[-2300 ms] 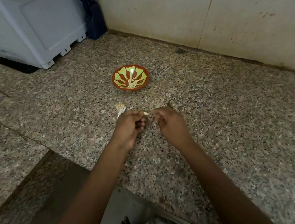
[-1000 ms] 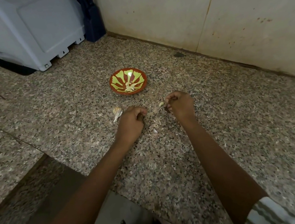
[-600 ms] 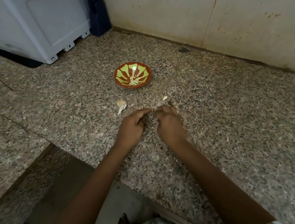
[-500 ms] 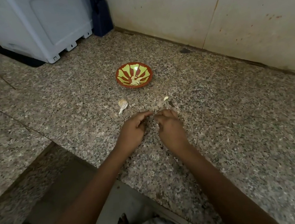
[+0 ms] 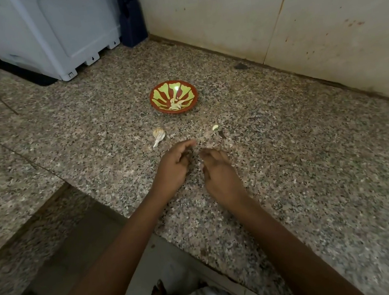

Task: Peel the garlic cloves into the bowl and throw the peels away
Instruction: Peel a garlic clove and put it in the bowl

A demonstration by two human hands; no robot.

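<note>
Left hand [image 5: 176,168], right hand [image 5: 217,170] over speckled granite counter [image 5: 290,159], fingers curled, blurred; anything pinched hidden, cannot tell. Papery white garlic bulb [image 5: 158,135], pale loose clove [image 5: 215,127] just beyond; red-green patterned bowl [image 5: 188,93] holds peeled cloves [image 5: 177,104].

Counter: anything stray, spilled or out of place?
Minor only. A pale clove-like piece lies loose on the counter, outside the bowl and to the right of the garlic bulb. A dark scrap sits beside it. The bowl stands upright and nothing has spilled from it.
</note>
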